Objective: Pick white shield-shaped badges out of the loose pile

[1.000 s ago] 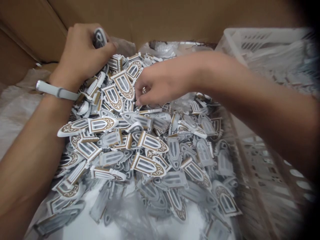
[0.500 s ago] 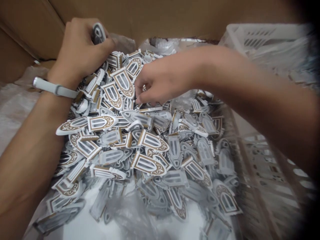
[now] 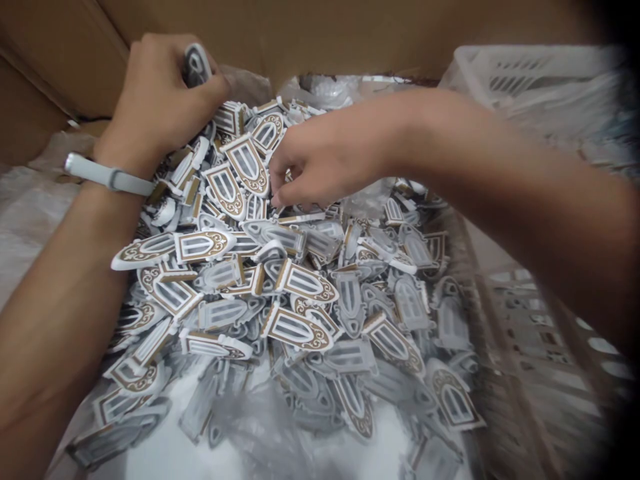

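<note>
A heap of small arched window-shaped pieces (image 3: 306, 283) fills the middle, some showing white fronts with gold scrollwork, others plain grey backs. At the heap's upper left, my left hand (image 3: 167, 93) is closed around one arched window piece (image 3: 197, 65), its grey rounded tip poking up between thumb and fingers. A pale band circles that wrist. My right hand (image 3: 320, 160) reaches in from the right and rests at the heap's upper middle, fingers curled and thumb tip close to the fingertips. Whatever those fingertips hold, if anything, is hidden. White-and-gold arched pieces (image 3: 247, 165) lie just left of them.
Cardboard walls (image 3: 340, 40) stand behind the heap. At the right are a white plastic basket (image 3: 475, 73) holding bagged contents and more slatted crates below it. Clear plastic film (image 3: 270, 427) lies in front, with more film (image 3: 30, 213) at the left.
Almost nothing differs. My left hand and its arched piece have shifted up very slightly; my right hand and the heap look the same.
</note>
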The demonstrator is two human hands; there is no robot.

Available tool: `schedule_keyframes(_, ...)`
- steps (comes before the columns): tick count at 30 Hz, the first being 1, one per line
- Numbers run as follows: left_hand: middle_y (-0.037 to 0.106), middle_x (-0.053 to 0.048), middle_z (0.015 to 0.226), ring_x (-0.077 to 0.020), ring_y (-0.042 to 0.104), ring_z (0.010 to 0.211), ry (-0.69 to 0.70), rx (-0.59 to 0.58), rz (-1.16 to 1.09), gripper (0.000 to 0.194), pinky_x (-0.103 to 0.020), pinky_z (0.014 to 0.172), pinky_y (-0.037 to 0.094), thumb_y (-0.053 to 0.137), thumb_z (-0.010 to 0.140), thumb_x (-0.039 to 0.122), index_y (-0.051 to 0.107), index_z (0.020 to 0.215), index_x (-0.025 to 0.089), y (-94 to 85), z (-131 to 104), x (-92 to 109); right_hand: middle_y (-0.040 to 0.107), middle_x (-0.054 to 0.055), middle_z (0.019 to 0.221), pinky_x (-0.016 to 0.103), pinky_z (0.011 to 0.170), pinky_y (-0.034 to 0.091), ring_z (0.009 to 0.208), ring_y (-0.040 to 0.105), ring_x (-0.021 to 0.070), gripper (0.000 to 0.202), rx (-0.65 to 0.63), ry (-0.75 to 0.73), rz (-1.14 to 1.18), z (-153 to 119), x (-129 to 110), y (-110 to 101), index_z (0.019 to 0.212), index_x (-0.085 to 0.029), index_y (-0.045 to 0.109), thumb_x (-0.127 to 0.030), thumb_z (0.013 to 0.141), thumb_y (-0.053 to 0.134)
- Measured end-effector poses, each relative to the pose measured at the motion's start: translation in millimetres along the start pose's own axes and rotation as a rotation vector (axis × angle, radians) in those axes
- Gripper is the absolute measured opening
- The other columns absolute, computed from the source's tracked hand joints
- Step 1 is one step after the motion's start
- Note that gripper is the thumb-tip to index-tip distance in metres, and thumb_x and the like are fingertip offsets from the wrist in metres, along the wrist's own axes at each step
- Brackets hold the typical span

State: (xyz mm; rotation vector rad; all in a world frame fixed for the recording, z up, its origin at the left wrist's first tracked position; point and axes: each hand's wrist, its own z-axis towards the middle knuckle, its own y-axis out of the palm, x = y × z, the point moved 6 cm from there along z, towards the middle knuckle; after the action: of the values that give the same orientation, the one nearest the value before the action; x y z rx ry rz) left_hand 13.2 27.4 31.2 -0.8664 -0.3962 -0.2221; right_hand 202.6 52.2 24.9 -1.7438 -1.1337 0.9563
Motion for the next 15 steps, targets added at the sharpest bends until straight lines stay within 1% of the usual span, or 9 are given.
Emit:
schedule_keyframes(4, 0.067, 0.0, 0.083, -0.0112, 0.054, 0.076, -0.002, 0.008, 0.01, 0.03, -0.028, 0.073, 0.035, 0.074, 0.085, 0.038, 0.085, 0.098, 0.013, 0.1, -0.5, 0.2, 0.079, -0.003, 0.095, 0.03, 0.074, 0.05, 0.084, 0.071, 0.017, 0.021, -0.007, 0.013, 0.004, 1.0, 0.8, -0.3, 0.106, -0.023, 0.081, -0.029, 0.096, 0.064)
schedule_keyframes(9, 0.066, -0.001, 0.083, -0.0118, 0.053, 0.078, -0.01, -0.001, 0.005, 0.034, -0.029, 0.072, 0.034, 0.074, 0.086, 0.044, 0.084, 0.098, 0.013, 0.4, -1.0, -0.5, 0.079, -0.002, 0.095, 0.03, 0.075, 0.05, 0.084, 0.07, 0.0174, 0.022, -0.006, 0.011, -0.005, 0.6, -1.5, -0.4, 0.105, -0.022, 0.082, -0.029, 0.096, 0.063)
schedule_keyframes(15, 0.066, -0.002, 0.083, -0.012, 0.054, 0.077, 0.004, 0.008, -0.001, 0.033, -0.029, 0.073, 0.034, 0.074, 0.084, 0.041, 0.084, 0.096, 0.012, 0.9, 0.3, -0.6, 0.079, -0.004, 0.093, 0.031, 0.073, 0.05, 0.081, 0.07, 0.0168, 0.02, -0.005, 0.021, -0.016, -0.4, -1.5, -1.0, 0.103, -0.023, 0.081, -0.029, 0.096, 0.063)
